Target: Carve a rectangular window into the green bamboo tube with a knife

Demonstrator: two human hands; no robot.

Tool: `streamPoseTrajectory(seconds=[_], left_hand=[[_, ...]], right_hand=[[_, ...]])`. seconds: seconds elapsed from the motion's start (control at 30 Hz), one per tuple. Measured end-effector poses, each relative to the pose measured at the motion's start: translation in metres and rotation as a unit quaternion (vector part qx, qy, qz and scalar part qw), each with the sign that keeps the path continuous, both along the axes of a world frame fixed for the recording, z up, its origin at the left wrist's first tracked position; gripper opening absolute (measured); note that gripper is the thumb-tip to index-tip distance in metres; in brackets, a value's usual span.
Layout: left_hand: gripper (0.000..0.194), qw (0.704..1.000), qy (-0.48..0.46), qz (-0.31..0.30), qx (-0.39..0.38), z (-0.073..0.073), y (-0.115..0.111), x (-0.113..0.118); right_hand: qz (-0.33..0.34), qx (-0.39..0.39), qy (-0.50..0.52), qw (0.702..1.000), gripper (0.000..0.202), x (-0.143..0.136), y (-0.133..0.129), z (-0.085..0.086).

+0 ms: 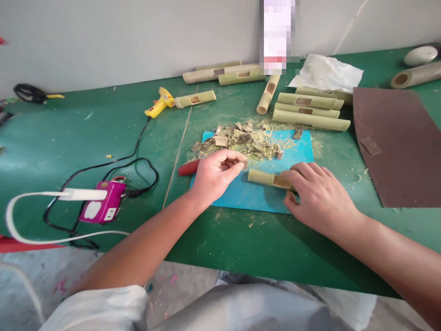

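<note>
A short bamboo tube point(261, 177) with a rectangular opening lies over the blue mat point(248, 197), its right end wrapped by the fingers of my right hand point(317, 197). My left hand point(217, 177) pinches a small brown piece of sandpaper point(245, 164) between thumb and fingertips, just left of the tube and not touching it. Behind my left hand a heap of shavings and curled scraps point(241, 140) covers the back of the mat. A red handle point(188, 168) shows beside my left hand, the rest of it hidden.
Cut bamboo tubes point(312, 119) lie behind the mat, some under white paper point(324, 71). A yellow glue gun point(160, 103) touches another tube at the left. Its cable runs to a magenta power strip point(103, 202). A large brown sheet point(399, 147) covers the right side.
</note>
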State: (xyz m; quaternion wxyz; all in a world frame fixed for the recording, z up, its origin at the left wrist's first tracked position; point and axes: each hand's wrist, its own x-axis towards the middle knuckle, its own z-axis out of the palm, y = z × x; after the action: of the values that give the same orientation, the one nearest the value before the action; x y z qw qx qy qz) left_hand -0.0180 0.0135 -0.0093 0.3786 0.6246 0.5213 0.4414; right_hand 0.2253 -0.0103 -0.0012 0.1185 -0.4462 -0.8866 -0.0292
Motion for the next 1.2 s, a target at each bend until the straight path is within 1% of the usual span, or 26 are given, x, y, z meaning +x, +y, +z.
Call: streamPoseTrajectory(seconds=[0.1, 0.2, 0.37, 0.5, 0.6, 0.83, 0.9, 1.0, 1.13, 1.2], left_hand=[[0.015, 0.999, -0.010, -0.012, -0.031, 0.003, -0.003, 0.002], [0.017, 0.998, 0.002, -0.034, -0.050, 0.004, -0.004, 0.002], [0.014, 0.997, 0.040, -0.056, -0.045, 0.006, -0.006, 0.000], [0.013, 0.996, 0.053, -0.062, -0.039, 0.008, -0.006, -0.001], [0.013, 0.995, 0.055, -0.068, -0.042, 0.007, -0.006, -0.001], [0.010, 0.993, 0.056, -0.096, -0.041, 0.004, -0.006, 0.001], [0.008, 0.992, 0.075, -0.104, -0.023, 0.004, -0.006, 0.001], [0.006, 0.986, 0.109, -0.119, 0.029, 0.005, -0.006, 0.001], [0.007, 0.973, 0.134, -0.152, 0.108, 0.005, -0.006, -0.001], [0.009, 0.965, 0.145, -0.173, 0.133, 0.005, -0.005, -0.002]], right_hand=[[0.000, 0.004, 0.001, 1.000, 0.022, -0.001, 0.001, 0.000], [-0.001, 0.011, 0.000, 1.000, 0.023, -0.001, 0.003, -0.001], [-0.005, 0.008, 0.006, 1.000, 0.026, -0.001, 0.004, 0.000], [-0.005, -0.007, 0.024, 1.000, 0.035, -0.002, 0.004, -0.001], [0.007, -0.009, 0.039, 0.999, 0.041, -0.003, 0.003, -0.002], [0.047, -0.024, 0.099, 0.994, 0.035, -0.008, 0.009, -0.003], [0.066, -0.026, 0.115, 0.991, 0.032, -0.011, 0.011, -0.004], [0.081, -0.038, 0.132, 0.987, 0.025, -0.014, 0.016, -0.006], [0.094, -0.073, 0.168, 0.979, 0.020, -0.014, 0.022, -0.009], [0.103, -0.083, 0.186, 0.974, 0.020, -0.013, 0.024, -0.010]])
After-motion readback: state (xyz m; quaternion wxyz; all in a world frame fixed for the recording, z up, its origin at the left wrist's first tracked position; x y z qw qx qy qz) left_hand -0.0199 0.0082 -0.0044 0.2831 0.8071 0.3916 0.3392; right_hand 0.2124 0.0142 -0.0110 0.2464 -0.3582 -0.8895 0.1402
